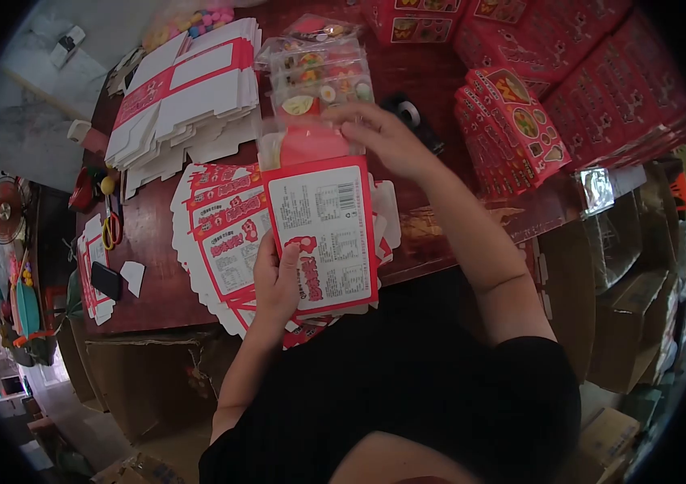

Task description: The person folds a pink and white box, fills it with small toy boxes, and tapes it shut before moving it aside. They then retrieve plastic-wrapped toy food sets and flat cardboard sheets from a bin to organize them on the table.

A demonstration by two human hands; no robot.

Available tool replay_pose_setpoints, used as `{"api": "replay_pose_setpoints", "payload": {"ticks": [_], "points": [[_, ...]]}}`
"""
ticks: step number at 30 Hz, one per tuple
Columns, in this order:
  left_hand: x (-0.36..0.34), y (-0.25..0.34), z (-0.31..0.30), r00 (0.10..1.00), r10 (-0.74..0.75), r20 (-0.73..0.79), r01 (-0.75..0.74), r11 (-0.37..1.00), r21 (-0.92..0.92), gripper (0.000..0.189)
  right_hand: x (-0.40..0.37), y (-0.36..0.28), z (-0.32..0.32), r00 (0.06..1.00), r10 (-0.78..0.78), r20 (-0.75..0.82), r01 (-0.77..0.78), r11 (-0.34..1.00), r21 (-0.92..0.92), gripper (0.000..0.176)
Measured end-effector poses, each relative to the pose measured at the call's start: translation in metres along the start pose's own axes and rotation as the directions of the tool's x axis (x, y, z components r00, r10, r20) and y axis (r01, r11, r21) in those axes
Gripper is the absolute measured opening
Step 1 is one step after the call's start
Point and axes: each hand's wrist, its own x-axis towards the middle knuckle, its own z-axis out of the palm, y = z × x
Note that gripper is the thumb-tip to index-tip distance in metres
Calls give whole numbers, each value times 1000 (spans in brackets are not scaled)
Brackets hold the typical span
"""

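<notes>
My left hand (pixel 277 278) is closed on the lower left edge of a red and white carton (pixel 323 234), its printed, barcoded side facing up. A red flap (pixel 311 143) stands out at the carton's far end, with clear plastic at its left. Over that end is my right hand (pixel 383 139), its fingers bent and apart, slightly blurred. Just beyond lie overlapping clear packs (pixel 319 68) with colourful food-shaped pieces inside. Beneath the held carton, more flat printed cartons (pixel 226 234) are fanned out.
Flat white and red cartons (pixel 198 81) are stacked at the back left. Filled red boxes (pixel 512 121) stand in rows at right. A black tape roll (pixel 409 113) lies by my right hand. Scissors (pixel 111 230) and a black phone-like object (pixel 106 280) are at left. Cardboard boxes (pixel 149 379) stand below the table.
</notes>
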Motion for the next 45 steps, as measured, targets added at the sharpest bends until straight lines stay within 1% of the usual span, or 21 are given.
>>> {"api": "replay_pose_setpoints", "payload": {"ticks": [2, 4, 7, 9, 10, 11, 15, 16, 19, 20, 22, 23, 25, 26, 30, 32, 34, 37, 41, 44, 45], "points": [[2, -12, 2, 998, -48, -34, 47, 999, -27, 41, -14, 17, 15, 991, -133, 10, 130, 945, -301, 29], [3, -15, 7, 995, -92, -44, 87, 991, -99, 49, -21, 23, 25, 993, -120, -3, 113, 941, -320, 27], [22, -2, 15, 988, 97, -119, -99, 995, -11, 58, -23, 36, 31, 997, -63, 39, 72, 952, -299, 25], [40, 6, 5, 994, 101, -38, -103, 994, -45, 63, -19, 39, 34, 993, 23, 119, 12, 959, -285, 25], [47, 8, 1, 994, 105, 3, -105, 992, -63, 66, -19, 36, 39, 1000, 2, 19, 1, 988, -158, 24], [51, 7, 2, 980, 200, -20, -197, 975, 104, 54, -20, 32, 46, 997, -8, -82, 6, 1000, -28, 23], [61, -13, -10, 997, 73, -22, -73, 997, -8, 26, -37, 47, 70, 931, 106, -350, 53, 907, 417, 19], [64, -19, -10, 997, 65, -40, -66, 997, -28, 21, -40, 59, 72, 946, 22, -322, 110, 916, 385, 17], [65, -19, -7, 997, -26, -73, 22, 999, -44, 18, -44, 47, 65, 975, 186, -123, -101, 860, 501, 20], [66, -19, -6, 995, -66, -79, 63, 997, -41, 18, -45, 45, 65, 968, 213, -133, -122, 863, 491, 19], [70, -28, -6, 988, 105, -116, -99, 993, 59, 16, -44, 41, 65, 955, 255, -152, -158, 870, 466, 19], [71, -27, -6, 973, 193, -128, -179, 977, 112, 16, -44, 43, 66, 954, 196, -229, -89, 910, 406, 18], [67, -24, 1, 942, 283, -179, -279, 959, 46, 13, -44, 48, 72, 929, 59, -366, 43, 964, 263, 18], [65, -20, 5, 923, 324, -206, -328, 945, 14, 12, -45, 44, 74, 916, 48, -398, 65, 962, 267, 17], [63, -18, 4, 934, 326, -145, -343, 932, -116, 15, -49, 52, 73, 931, 27, -365, 78, 959, 272, 16], [70, -23, -4, 941, 335, -37, -337, 928, -162, 17, -51, 55, 74, 937, 88, -337, 11, 960, 281, 16], [74, -16, -6, 973, 222, -61, -225, 973, -48, 18, -53, 38, 81, 903, 207, -376, -92, 949, 301, 17], [75, 7, 3, 985, 118, -127, -121, 993, -15, 17, -49, 29, 84, 881, 146, -451, -25, 964, 264, 16], [76, 12, 2, 973, -62, -221, 61, 998, -11, 18, -40, 29, 78, 871, 299, -390, -85, 874, 478, 14], [73, 11, 1, 981, 58, -184, -51, 998, 42, 22, -34, 23, 73, 858, 395, -328, -127, 782, 610, 14], [72, 13, 1, 980, 46, -191, -36, 998, 55, 22, -32, 18, 74, 851, 417, -318, -143, 767, 625, 14]]}}
